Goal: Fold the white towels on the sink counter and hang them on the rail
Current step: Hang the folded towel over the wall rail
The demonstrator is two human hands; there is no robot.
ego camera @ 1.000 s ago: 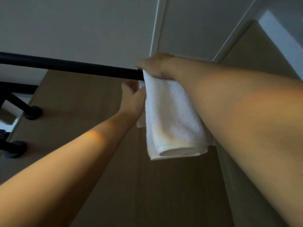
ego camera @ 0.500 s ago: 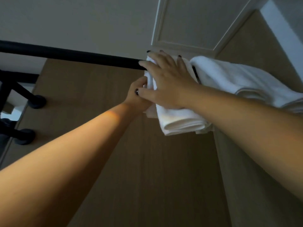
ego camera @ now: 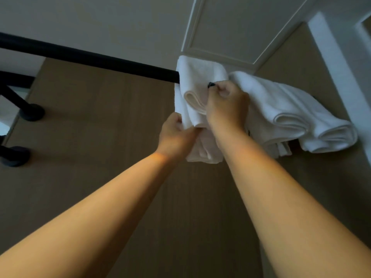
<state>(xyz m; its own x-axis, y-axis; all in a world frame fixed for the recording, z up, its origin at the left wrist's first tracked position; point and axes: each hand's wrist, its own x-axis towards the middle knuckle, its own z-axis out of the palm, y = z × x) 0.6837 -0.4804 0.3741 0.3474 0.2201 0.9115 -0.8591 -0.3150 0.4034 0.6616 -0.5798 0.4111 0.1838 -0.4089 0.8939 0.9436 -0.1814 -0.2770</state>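
Two hands on the towel, hang nearly done

Two hands are raised to the rail, which runs black across the upper view. You have the towel draped over it, one folded end hanging on the near side and the other falling lower behind your hands. Your left hand has its grip closed on the towel's left edge, low down. Your right hand pinches the front fold, fingers curled into the cloth; a dark-painted nail shows at the top of it.

More white towels already hang on the rail just to the right, touching or nearly touching the one in hand; I cannot tell which.

Finding: the step in hand is squaring up the hung towel, not folding. Judged from the uneven ends, the near end sits higher than the far one.

Next move, as advised: draw the near end down or ease the far one up until both ends hang level, keep the fold flat, then let go one hand at a time so nothing slides off the rail. The worktop is out of view, so I cannot say whether any towels are left there.
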